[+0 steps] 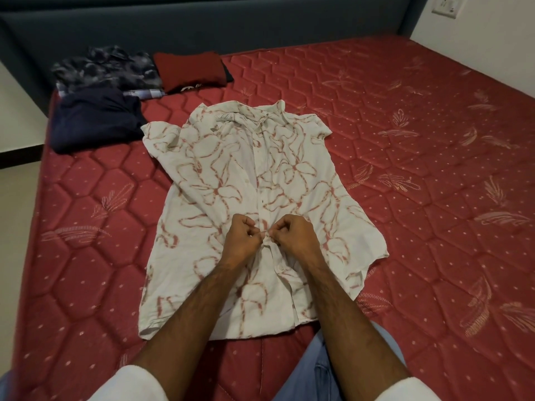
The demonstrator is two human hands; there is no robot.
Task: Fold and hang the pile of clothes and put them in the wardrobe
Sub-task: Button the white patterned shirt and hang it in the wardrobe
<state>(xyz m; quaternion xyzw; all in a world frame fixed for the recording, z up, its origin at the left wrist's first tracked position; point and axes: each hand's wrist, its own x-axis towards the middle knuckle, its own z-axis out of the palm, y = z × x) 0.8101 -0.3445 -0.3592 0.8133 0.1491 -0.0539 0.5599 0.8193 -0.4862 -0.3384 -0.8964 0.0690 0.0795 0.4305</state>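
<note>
A white short-sleeved shirt with a red floral print (231, 175) lies flat, front up, on the red quilted mattress (419, 169), collar pointing away from me. My left hand (241, 240) and my right hand (292, 237) meet at the button placket in the lower middle of the shirt. Both hands pinch the placket edges between curled fingers and thumbs, almost touching each other. One white button (280, 267) shows just below my hands. The upper placket gapes open.
At the mattress's far left corner lie a dark navy garment (95, 120), a dark patterned garment (107, 69) and a folded dark red garment (189, 72). A dark blue headboard (202, 24) runs behind them. A wall socket (447, 5) is at top right.
</note>
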